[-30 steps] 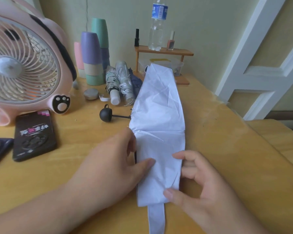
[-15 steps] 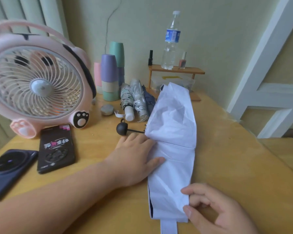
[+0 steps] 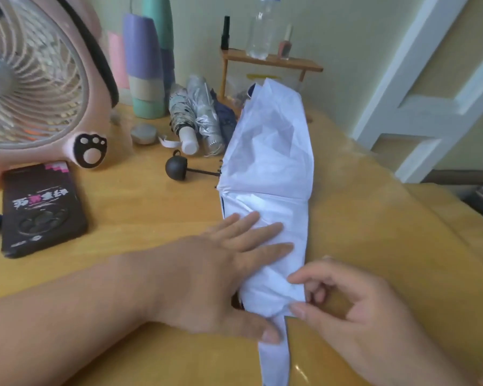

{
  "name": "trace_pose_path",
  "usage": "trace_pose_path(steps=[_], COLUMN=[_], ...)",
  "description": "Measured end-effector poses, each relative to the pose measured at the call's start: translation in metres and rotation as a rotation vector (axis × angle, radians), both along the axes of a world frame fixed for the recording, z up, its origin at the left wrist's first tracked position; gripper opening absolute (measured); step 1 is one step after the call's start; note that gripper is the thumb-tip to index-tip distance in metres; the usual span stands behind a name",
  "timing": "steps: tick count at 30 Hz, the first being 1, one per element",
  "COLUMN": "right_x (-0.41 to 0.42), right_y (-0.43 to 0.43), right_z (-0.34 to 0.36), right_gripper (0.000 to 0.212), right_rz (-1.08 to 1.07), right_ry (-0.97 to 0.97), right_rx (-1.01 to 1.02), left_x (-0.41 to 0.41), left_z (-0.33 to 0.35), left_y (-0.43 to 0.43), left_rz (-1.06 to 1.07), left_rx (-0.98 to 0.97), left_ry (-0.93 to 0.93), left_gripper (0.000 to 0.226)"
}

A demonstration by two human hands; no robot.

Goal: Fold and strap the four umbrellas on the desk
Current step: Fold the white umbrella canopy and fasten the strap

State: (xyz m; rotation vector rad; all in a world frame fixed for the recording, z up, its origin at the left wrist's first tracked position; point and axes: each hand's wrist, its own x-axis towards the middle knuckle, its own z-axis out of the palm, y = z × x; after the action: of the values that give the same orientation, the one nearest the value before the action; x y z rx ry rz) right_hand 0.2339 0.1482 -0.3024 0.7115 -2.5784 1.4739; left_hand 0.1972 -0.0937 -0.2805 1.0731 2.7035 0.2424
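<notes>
A pale lilac-white umbrella (image 3: pixel 271 162) lies flattened along the middle of the desk, its round black handle (image 3: pixel 176 168) sticking out to the left. Its strap (image 3: pixel 273 355) trails toward me. My left hand (image 3: pixel 221 277) lies flat, fingers straight, pressing the near part of the canopy, thumb by the strap. My right hand (image 3: pixel 346 305) pinches the canopy's near right edge between thumb and fingertips. Three folded umbrellas lie behind: a patterned one (image 3: pixel 179 112), a silver one (image 3: pixel 204 110) and a dark blue one (image 3: pixel 225 118).
A pink fan (image 3: pixel 37 79) stands at the left, with a black phone (image 3: pixel 39 207) in front of it. Stacked pastel cups (image 3: pixel 142 65) and a small wooden shelf (image 3: pixel 271 61) with bottles stand at the back. A white door frame (image 3: pixel 418 79) is at the right.
My left hand slid farther onto the canopy, fingers spread flat. My right hand moved up to the canopy's near right edge. The view shifted closer and lower.
</notes>
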Motion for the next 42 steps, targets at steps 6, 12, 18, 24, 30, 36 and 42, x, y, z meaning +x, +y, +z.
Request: trace_pose_path(steps=[6,12,18,24,30,36,42], right_x=[0.005,0.003,0.009,0.008,0.008,0.006,0.007], right_y=[0.009,0.016,0.007,0.002,0.0,0.004,0.004], right_z=[0.006,0.012,0.004,0.004,0.005,0.002,0.0], right_gripper=[0.031,0.04,0.068,0.055,0.038,0.034,0.034], right_rz=[0.025,0.066,-0.002,-0.157,-0.157,-0.153,-0.134], right_ry=[-0.122,-0.165,0.015,0.262,0.189,0.133,0.168], right_rx=[-0.083,-0.208,0.06,-0.065,-0.172,-0.196,-0.199], left_x=[-0.006,-0.002,0.01,0.023,0.026,0.013,0.017], left_z=[-0.002,0.008,0.017,0.017,0.012,-0.002,-0.006], left_y=[0.0,0.002,0.0,0.0,0.009,-0.004,-0.011], left_rz=[-0.086,-0.297,-0.31,-0.2,-0.092,0.026,0.088], left_rx=[0.027,0.38,0.348,0.277,0.486,0.61,0.567], left_ry=[-0.023,0.424,0.326,0.488,0.599,0.332,0.224], left_gripper=[0.109,0.043,0.041,0.026,0.026,0.01,0.018])
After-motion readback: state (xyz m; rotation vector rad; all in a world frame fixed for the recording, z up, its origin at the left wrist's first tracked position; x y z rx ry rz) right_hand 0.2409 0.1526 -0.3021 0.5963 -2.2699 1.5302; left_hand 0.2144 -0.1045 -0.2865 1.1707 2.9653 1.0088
